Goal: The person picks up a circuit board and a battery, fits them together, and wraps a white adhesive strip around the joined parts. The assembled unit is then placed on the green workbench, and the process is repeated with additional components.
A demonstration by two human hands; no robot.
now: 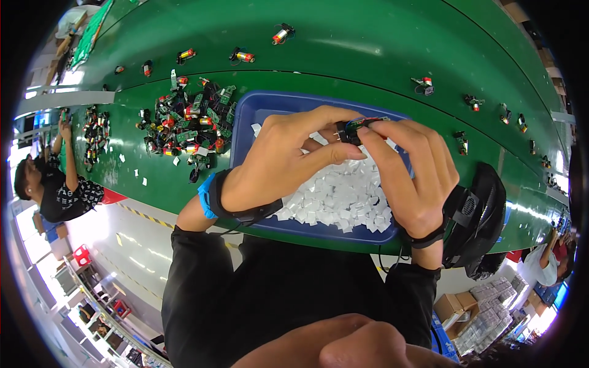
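Observation:
Both my hands meet above a blue plastic tray [244, 113]. Between them is a small circuit-board assembly [352, 130], dark, with a green board edge, a bit of red and small metal prongs at its left end. My left hand [285, 150] is closed, pinching its left part between thumb and fingers. My right hand [414, 168] is closed on its right end with the fingertips, which hide part of it. Under the hands, many small white square pieces [337, 199] lie loose in the tray.
A heap of similar assemblies [187, 119] with red and yellow cylinders lies left of the tray. Single ones [283, 34] are scattered along the green table [380, 80]. A black bag [481, 214] sits at right. Co-workers [58, 184] are at far left and far right.

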